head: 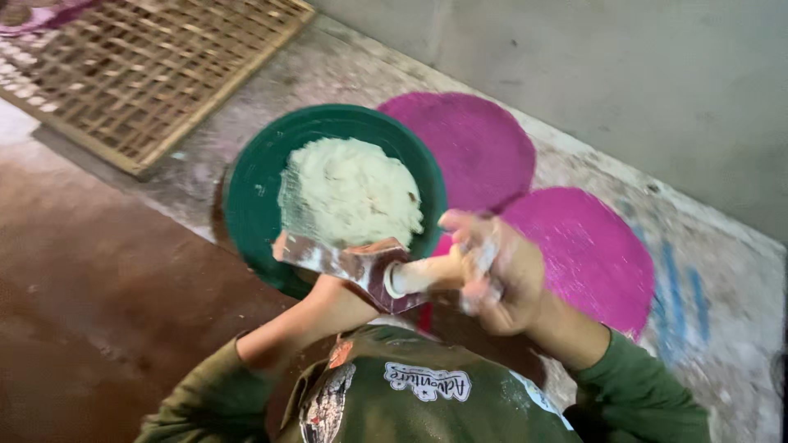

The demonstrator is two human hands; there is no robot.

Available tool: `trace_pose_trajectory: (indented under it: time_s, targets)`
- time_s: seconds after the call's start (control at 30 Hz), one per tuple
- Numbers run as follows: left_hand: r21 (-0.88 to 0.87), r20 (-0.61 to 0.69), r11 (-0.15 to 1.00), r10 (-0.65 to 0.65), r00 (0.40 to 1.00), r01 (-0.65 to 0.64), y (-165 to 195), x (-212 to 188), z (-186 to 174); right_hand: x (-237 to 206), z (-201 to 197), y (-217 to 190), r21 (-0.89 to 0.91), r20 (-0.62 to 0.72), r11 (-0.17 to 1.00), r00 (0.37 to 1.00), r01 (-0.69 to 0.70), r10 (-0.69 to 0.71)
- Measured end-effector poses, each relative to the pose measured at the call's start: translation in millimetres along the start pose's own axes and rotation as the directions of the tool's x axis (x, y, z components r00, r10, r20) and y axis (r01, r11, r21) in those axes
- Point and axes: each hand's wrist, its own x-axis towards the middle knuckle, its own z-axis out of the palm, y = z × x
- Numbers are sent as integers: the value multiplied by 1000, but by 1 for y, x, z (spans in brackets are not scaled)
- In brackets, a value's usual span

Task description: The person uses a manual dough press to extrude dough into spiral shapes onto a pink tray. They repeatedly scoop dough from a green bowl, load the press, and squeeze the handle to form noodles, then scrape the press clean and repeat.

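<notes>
- Blur covers my right hand (492, 271); its fingers are curled tight around the pale wooden handle of a flat metal scraper (349, 262).
- My left hand (283, 246) is mostly hidden behind the blade, so I cannot tell how its fingers are.
- I count one round green plastic basin (246, 197), two round pink mats (574, 254) and one woven bamboo tray (139, 74), cut off at the edge.
- One lumpy white dough heap (353, 193) lies inside the basin.

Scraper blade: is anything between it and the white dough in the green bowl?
Nothing visible. The right hand grips the scraper by its handle, and the blade lies at the near edge of the dough over the green bowl. The left hand is hidden beneath the bowl.
</notes>
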Motion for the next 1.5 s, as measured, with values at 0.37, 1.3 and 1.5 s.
trace_pose_trajectory:
  time_s: [0.37, 1.3, 1.5]
  targets:
    - [-482, 156, 837, 372, 915, -258, 31, 42, 114, -117, -53, -33, -363, -35, 931, 999, -43, 32]
    - [-751, -60, -647, 264, 963, 131, -13, 270, 289, -231, -219, 67, -176, 290, 203, 146, -963, 946]
    - [-737, -62, -673, 166, 984, 67, -6, 267, 318, -229, -237, 60, -145, 327, 93, 41, -985, 944]
